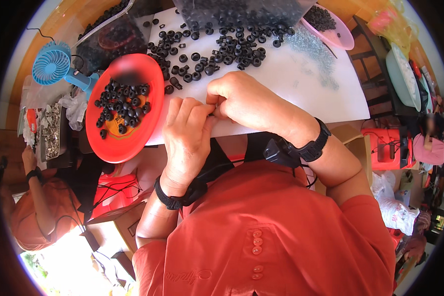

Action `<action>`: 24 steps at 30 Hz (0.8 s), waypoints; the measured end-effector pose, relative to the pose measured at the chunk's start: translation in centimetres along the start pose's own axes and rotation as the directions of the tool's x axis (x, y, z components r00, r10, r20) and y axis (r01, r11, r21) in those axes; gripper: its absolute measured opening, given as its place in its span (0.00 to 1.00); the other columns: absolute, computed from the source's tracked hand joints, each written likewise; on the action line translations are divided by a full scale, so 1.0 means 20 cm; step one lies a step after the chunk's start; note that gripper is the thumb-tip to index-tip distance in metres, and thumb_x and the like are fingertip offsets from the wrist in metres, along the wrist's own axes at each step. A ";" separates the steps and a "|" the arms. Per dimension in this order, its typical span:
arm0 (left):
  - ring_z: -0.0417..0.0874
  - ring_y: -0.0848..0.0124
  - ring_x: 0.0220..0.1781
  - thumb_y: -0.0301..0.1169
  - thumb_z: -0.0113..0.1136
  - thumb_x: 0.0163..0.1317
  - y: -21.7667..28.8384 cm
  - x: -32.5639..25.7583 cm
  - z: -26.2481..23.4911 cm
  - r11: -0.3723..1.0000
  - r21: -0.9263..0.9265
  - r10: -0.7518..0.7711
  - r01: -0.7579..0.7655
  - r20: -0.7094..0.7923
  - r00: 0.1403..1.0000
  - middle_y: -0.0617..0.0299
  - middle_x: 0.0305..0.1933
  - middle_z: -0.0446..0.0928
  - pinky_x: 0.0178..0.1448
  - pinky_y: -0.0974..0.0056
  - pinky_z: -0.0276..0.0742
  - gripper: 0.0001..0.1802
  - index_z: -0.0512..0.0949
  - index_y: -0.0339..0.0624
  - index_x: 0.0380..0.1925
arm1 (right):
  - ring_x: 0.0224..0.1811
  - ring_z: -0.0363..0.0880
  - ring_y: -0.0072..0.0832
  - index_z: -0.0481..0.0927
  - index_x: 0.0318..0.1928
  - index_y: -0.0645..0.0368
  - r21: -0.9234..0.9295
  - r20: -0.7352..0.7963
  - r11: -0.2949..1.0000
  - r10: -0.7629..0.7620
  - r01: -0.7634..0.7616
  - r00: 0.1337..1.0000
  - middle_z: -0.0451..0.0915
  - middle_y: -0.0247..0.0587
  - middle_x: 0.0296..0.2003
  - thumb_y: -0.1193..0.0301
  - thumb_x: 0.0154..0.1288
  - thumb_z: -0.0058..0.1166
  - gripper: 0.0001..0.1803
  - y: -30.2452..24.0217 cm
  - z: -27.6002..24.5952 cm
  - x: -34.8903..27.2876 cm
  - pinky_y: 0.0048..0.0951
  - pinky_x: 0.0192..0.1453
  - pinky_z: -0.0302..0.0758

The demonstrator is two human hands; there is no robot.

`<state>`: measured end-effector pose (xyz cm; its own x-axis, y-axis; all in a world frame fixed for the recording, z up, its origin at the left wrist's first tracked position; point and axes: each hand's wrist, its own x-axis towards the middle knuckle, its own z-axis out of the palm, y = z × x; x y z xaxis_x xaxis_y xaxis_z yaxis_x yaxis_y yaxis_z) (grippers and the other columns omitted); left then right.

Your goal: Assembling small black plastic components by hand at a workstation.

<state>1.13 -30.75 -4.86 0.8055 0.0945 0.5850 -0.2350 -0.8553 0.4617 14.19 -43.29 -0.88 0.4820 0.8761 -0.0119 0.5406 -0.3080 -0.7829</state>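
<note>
Over the near edge of the white tabletop (pixel 291 103), my left hand (pixel 188 133) and my right hand (pixel 246 101) meet fingertip to fingertip. Both are closed in a pinch. A tiny dark bit shows between the fingers, too hidden to name. Left of my left hand, a red oval plate (pixel 155 93) holds many small round black plastic parts (pixel 126 106) with holes in them. More of these black parts (pixel 232 49) lie scattered on the table beyond my hands. Small clear pieces (pixel 311 52) are spread to their right.
A clear bin (pixel 241 12) of black parts stands at the back. A pink bowl (pixel 343 37) with small black pieces is at the far right. A blue fan (pixel 52 64) stands far left. At the left edge, another person's hand (pixel 29 158) shows beside a tray (pixel 52 130).
</note>
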 end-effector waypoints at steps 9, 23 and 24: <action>0.73 0.55 0.41 0.20 0.66 0.57 0.00 0.01 0.03 0.981 -0.094 -0.175 0.169 -0.066 0.982 0.55 0.36 0.75 0.45 0.55 0.72 0.08 0.81 0.38 0.38 | 0.32 0.84 0.48 0.83 0.33 0.62 -0.192 -0.244 0.976 -0.149 0.103 0.958 0.84 0.50 0.28 0.76 0.58 0.61 0.03 0.06 0.07 -0.02 0.43 0.36 0.77; 0.72 0.55 0.41 0.18 0.66 0.55 -0.01 0.03 0.04 0.995 0.088 -0.047 0.050 -0.034 0.998 0.56 0.36 0.73 0.43 0.54 0.72 0.12 0.81 0.36 0.40 | 0.31 0.83 0.50 0.81 0.31 0.60 -0.239 -0.172 0.961 -0.180 0.137 0.969 0.83 0.48 0.26 0.75 0.60 0.58 0.02 0.09 0.05 0.02 0.46 0.35 0.77; 0.72 0.55 0.41 0.18 0.66 0.55 -0.01 0.03 0.04 0.995 0.086 -0.055 0.057 -0.027 0.998 0.56 0.36 0.73 0.43 0.54 0.72 0.12 0.81 0.36 0.40 | 0.33 0.83 0.51 0.81 0.30 0.60 -0.219 -0.153 0.968 -0.161 0.125 0.975 0.82 0.50 0.26 0.75 0.58 0.56 0.03 0.08 0.04 0.02 0.49 0.37 0.77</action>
<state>2.14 -30.89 -5.12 0.8024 0.1549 0.5764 -0.1411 -0.8891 0.4354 14.66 -43.15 -2.75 0.4883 0.8473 0.2090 0.7342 -0.2695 -0.6232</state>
